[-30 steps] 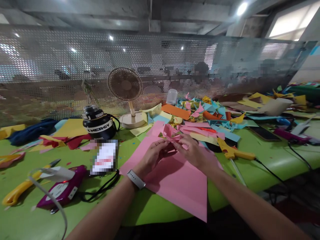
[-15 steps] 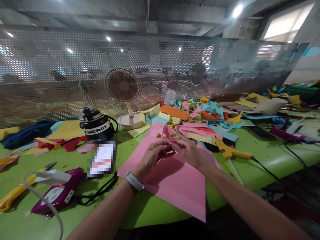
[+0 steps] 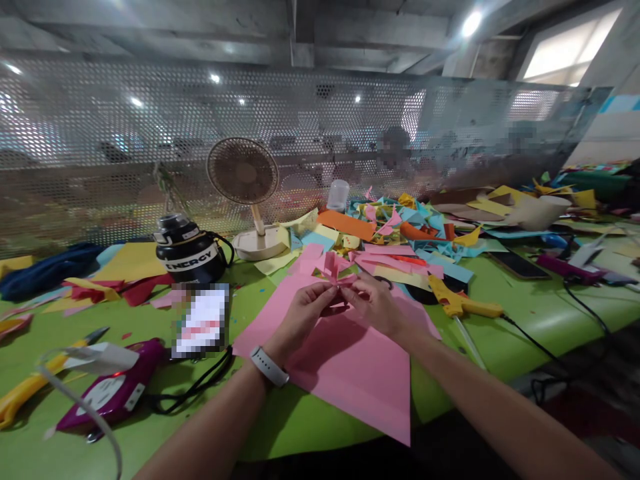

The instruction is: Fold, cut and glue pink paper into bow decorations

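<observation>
Both hands meet over a large pink paper sheet (image 3: 370, 380) on the green table. My left hand (image 3: 311, 308), with a watch on its wrist, pinches one side of a folded pink paper piece (image 3: 332, 267). From the right, my right hand (image 3: 373, 303) pinches the same piece with thumb and forefinger. Strips of the piece stick up beyond the fingertips, and its lower part is hidden by the fingers. Just past the hands lie more pink paper strips (image 3: 390, 251). A yellow glue gun (image 3: 463, 303) rests to the right of my right hand.
A black bottle (image 3: 193, 257) and a small fan (image 3: 243, 172) stand behind at left. Nearer lie a purple power strip (image 3: 113, 390) with a cable and a yellow-handled cutter (image 3: 45, 377). Paper scraps (image 3: 415, 217) heap at the back. A phone (image 3: 517, 265) lies at right.
The fingertips of both hands have shifted slightly around the folded pink paper, with the left thumb now closer to the right fingers. The view has moved a little; other things stay put.
</observation>
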A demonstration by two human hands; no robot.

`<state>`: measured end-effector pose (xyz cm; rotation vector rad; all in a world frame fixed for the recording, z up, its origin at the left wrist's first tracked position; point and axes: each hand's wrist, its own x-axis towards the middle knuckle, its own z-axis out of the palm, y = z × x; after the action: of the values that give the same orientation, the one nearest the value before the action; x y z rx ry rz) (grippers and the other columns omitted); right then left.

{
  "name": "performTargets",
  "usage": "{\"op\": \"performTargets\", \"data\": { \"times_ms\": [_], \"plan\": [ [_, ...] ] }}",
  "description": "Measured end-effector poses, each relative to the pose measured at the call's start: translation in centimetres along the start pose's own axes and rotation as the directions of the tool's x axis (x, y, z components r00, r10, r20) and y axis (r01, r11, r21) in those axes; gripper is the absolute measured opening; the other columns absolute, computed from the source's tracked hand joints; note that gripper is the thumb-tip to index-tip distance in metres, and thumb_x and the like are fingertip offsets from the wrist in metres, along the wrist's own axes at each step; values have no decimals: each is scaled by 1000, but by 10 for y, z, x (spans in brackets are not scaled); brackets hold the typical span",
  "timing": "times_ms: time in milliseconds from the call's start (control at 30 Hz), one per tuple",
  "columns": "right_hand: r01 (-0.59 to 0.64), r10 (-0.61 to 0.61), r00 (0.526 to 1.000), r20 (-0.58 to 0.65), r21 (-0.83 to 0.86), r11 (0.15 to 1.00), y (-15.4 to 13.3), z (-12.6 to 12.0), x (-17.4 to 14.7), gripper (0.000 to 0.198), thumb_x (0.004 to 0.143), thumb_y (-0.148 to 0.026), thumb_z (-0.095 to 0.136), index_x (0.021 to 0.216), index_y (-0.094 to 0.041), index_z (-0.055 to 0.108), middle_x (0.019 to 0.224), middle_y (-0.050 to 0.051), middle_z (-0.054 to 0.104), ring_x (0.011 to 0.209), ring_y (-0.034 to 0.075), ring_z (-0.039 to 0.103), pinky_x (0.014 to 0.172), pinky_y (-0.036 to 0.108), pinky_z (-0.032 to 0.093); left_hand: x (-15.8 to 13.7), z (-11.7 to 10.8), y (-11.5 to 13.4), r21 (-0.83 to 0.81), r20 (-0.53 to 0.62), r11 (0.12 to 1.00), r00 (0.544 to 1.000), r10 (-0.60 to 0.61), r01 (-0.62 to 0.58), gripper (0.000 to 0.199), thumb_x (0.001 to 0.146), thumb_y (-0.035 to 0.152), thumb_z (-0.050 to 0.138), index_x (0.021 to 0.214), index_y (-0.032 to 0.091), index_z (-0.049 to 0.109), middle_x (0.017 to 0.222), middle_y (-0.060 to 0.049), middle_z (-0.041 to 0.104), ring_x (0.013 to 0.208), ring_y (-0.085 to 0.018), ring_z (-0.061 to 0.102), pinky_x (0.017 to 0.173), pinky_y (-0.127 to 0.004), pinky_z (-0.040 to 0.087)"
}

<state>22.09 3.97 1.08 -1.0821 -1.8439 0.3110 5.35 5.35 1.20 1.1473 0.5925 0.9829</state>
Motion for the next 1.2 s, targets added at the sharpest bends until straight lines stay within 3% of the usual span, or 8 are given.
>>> {"op": "performTargets", "data": {
  "times_ms": [200,433,700,867,967,1067,1133,1200],
  "plan": [
    [-8,8,1000,-11,-14,1000,-1,0,1,29,91,-34,53,66,-21,61,78,6,63,73,18,58,68,32,50,0,0,0,46,4,999,1000,23,-23,32,75,41,76,89,13,73,89,-9,75,80,-19,69,81,-33,54],
    [-54,59,998,-27,140,989,-3,1,0,20,86,-33,56,71,-21,62,82,6,61,75,18,61,61,28,54,1,1,1,25,-38,998,998,53,-52,33,73,44,77,86,13,73,86,-10,75,83,-22,71,86,-36,52],
    [68,-66,990,-127,15,998,2,1,0,11,83,-26,57,72,-22,60,82,7,61,95,24,61,83,38,52,0,4,2,11,-42,997,996,76,-76,33,71,43,78,84,13,73,83,-9,75,81,-21,70,87,-35,51],
    [19,4,974,-226,98,995,1,-3,0,7,83,-28,57,85,-23,61,99,9,62,96,22,60,75,34,53,2,3,-1,-1,-96,997,992,81,-81,32,69,43,80,80,13,71,77,-6,73,76,-18,68,85,-34,52],
    [-83,136,940,-314,175,981,0,-6,2,15,81,-36,61,86,-22,58,96,7,62,86,20,59,72,33,52,4,5,-5,-60,-151,993,984,93,-103,31,67,42,82,75,14,71,76,-5,72,75,-17,67,85,-33,51],
    [-273,308,948,-75,302,913,-2,-5,5,25,80,-46,62,78,-21,57,74,1,61,64,16,55,59,28,47,4,10,-6,-127,-178,984,979,101,-125,30,65,40,83,78,15,72,83,-5,73,82,-16,66,89,-31,49],
    [-358,352,932,90,381,852,-2,-1,6,32,77,-51,65,72,-20,59,66,0,60,59,14,54,56,28,46,4,15,-6,-152,-168,980,980,102,-128,30,65,39,83,80,14,73,84,-5,73,85,-17,65,90,-30,48],
    [-393,376,917,132,452,801,0,3,7,37,72,-54,70,69,-18,61,64,0,62,58,14,55,56,27,46,3,19,-6,-170,-147,977,984,101,-126,30,66,39,82,80,14,74,85,-5,73,85,-17,65,87,-30,49]
  ]
}}
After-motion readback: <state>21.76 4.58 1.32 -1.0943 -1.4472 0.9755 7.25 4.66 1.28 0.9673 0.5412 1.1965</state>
